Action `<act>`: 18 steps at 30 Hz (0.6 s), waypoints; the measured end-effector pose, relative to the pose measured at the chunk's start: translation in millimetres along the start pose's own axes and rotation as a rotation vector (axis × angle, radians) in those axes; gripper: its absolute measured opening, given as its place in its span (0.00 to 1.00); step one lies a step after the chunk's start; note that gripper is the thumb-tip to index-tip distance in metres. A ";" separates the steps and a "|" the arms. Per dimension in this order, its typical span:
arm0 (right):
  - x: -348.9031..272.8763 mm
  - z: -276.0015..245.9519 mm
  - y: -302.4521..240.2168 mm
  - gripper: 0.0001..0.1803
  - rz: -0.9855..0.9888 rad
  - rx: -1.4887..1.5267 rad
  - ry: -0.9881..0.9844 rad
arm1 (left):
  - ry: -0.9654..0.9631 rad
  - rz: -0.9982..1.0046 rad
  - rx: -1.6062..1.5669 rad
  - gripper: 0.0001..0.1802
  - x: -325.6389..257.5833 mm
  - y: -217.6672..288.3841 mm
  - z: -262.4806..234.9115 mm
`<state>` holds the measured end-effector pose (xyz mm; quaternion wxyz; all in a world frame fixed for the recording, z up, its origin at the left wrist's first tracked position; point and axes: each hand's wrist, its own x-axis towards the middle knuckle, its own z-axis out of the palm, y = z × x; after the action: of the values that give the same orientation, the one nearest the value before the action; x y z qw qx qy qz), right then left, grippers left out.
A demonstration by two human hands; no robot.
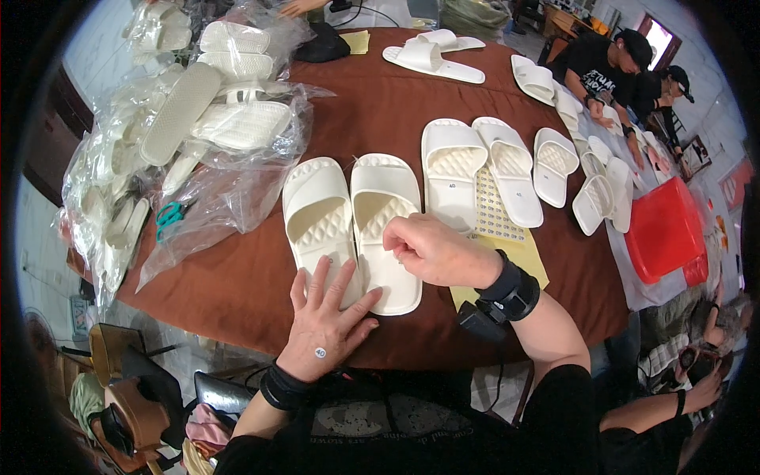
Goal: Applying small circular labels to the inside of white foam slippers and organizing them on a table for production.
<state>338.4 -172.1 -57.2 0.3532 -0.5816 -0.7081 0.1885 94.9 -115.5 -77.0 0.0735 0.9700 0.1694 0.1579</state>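
Note:
Two white slide slippers lie side by side before me, the left slipper (317, 206) and the right slipper (388, 194), toes pointing away. My left hand (328, 317) rests with fingers spread on the heel of the left slipper, its thumb side reaching the right one. A small round printed sticker (320, 353) is on the back of that hand. My right hand (439, 252) is curled, fingertips pinched over the right slipper's footbed; whatever they hold is hidden. Beyond my right wrist, a yellow sticker sheet (500, 207) lies partly under another pair of white slippers (453, 178).
Clear plastic bags of white slippers (119, 158) heap up at the left, with teal-handled scissors (169, 220) beside them. More slippers (423, 59) lie at the far edge of the brown cloth (356, 87). A red plastic stool (666, 229) and co-workers (606, 71) are at right.

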 end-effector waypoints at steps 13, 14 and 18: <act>-5.5 1.4 -1.6 0.05 0.036 -0.197 -0.167 | -0.017 -0.006 -0.010 0.25 0.9 0.9 -3.0; -6.4 2.5 -0.1 0.05 0.036 -0.197 -0.165 | -0.007 -0.002 0.000 0.26 0.4 0.6 -2.0; -9.2 1.5 5.5 0.05 0.044 -0.096 -0.119 | 0.002 0.012 0.019 0.26 1.6 0.9 -1.4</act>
<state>341.8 -179.3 -64.5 0.2780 -0.6010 -0.7233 0.1960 96.2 -115.7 -75.1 0.0630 0.9716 0.1651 0.1576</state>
